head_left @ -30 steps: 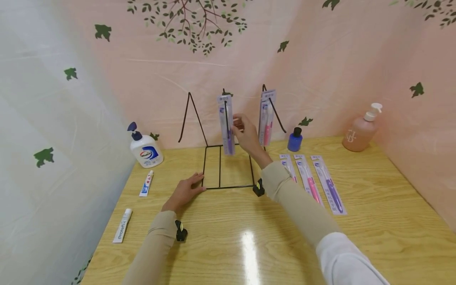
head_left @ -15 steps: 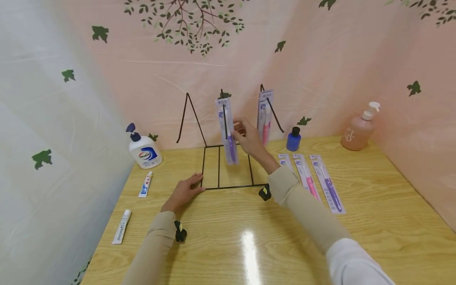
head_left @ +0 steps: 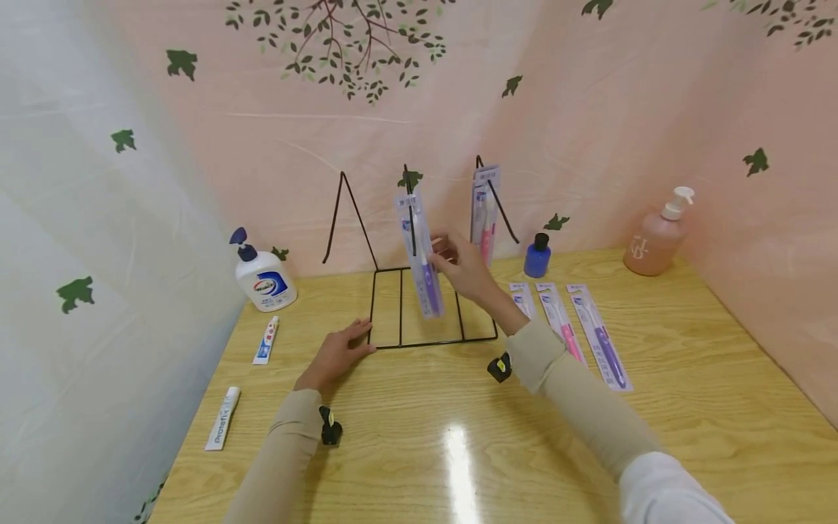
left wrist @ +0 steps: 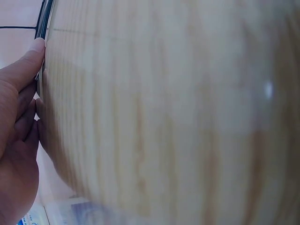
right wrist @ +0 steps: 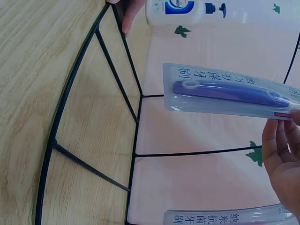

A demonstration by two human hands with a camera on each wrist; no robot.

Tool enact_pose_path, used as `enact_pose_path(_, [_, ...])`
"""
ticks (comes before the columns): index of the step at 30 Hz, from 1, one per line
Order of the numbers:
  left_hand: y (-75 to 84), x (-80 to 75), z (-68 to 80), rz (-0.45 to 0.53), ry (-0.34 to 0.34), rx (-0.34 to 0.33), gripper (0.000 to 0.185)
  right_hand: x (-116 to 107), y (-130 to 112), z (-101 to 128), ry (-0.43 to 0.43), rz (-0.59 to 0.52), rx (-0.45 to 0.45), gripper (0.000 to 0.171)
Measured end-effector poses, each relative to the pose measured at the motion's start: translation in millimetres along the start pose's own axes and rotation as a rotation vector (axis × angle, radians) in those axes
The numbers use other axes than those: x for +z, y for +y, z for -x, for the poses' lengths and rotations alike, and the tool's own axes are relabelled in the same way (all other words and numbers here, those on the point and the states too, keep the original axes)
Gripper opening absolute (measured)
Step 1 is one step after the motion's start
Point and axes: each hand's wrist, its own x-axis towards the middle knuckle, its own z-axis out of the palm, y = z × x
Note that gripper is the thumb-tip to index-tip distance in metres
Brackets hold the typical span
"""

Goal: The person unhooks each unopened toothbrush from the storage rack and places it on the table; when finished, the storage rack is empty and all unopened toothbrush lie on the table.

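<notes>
In the head view my right hand (head_left: 463, 266) pinches the right edge of a purple toothbrush in a clear package (head_left: 421, 255). The package hangs slightly tilted at the middle arm of a black wire rack (head_left: 432, 343). Part of that arm runs in front of the card's upper half. In the right wrist view the fingers (right wrist: 283, 145) hold the packaged toothbrush (right wrist: 225, 93) at its edge. My left hand (head_left: 337, 354) rests at the rack's left front corner, thumb and fingertips touching the base wire. A pink packaged toothbrush (head_left: 487, 218) hangs on the rack's right arm.
Several packaged toothbrushes, including a purple one (head_left: 601, 342), lie on the table at right. Behind them stand a blue bottle (head_left: 537, 258) and a pink pump bottle (head_left: 657, 240). At left are a white pump bottle (head_left: 265, 280) and two tubes, one nearer (head_left: 223, 420).
The right hand has drawn the purple toothbrush package down and toward me along the middle arm, and it tilts more now. The left hand stays at the rack's corner.
</notes>
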Motion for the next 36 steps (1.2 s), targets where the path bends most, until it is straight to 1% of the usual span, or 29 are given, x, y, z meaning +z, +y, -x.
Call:
enact_pose_path(8, [2.0,-1.3,0.0,0.005,0.001,0.011,0.059,-4,-7,11,-0.044,-0.012,-0.009,0.03])
enact_pose_path(15, [1.0,-2.1,-2.2,-0.004,0.008,0.023,0.059,-8,-9,21,-0.064,0.015,-0.057,0.026])
enact_pose_path(22, [1.5,-1.6,-2.2,-0.002,-0.002,0.003,0.059,-11,-13,33,-0.093,0.028,-0.04,0.024])
enact_pose_path(29, [3.5,-1.7,-0.4,-0.001,-0.013,-0.013,0.059,-13,-18,43,-0.12,0.027,-0.015,0.026])
enact_pose_path(36, [2.8,-1.1,0.7,-0.004,-0.005,-0.014,0.059,-16,-20,54,-0.153,0.027,-0.037,0.029])
